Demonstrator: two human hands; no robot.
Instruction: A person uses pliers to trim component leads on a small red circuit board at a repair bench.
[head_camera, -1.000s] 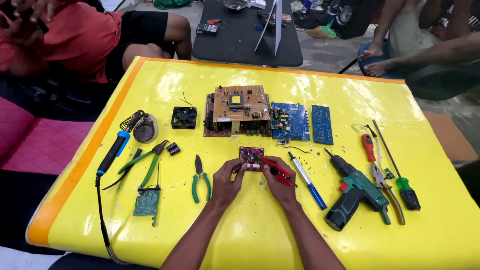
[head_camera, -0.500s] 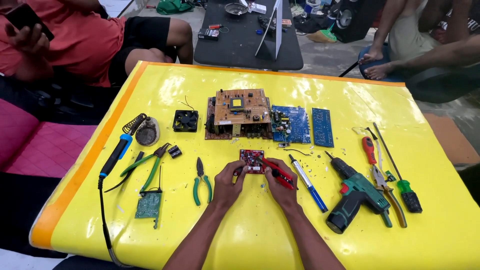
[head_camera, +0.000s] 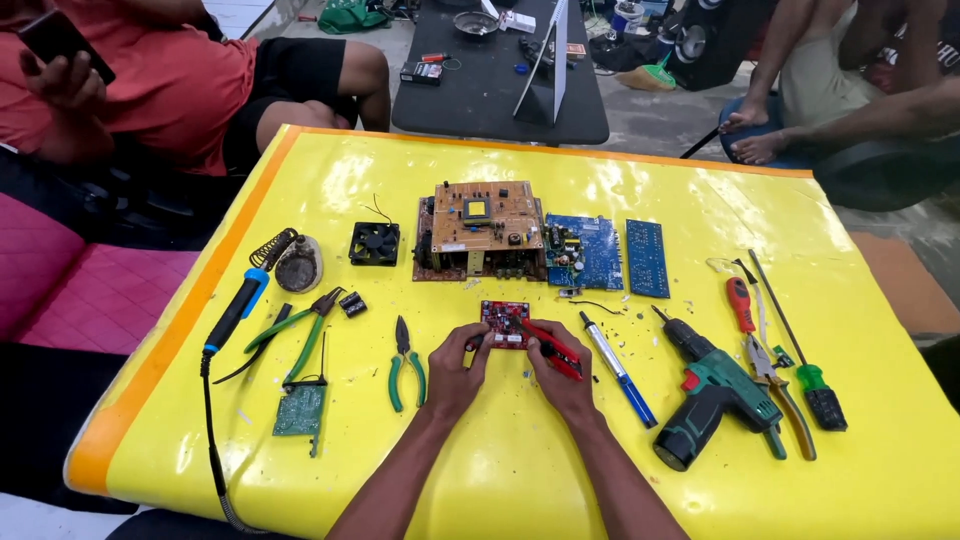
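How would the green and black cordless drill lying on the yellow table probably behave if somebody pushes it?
The green and black cordless drill lies on its side on the yellow table, so it probably slides or pivots, not rolls. Its bulky body suggests it is rather heavy. It looks rigid.

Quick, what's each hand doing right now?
Left hand: fingers closed on the edge of the small red circuit board.
Right hand: closed on a red-handled tool, tip at the board.
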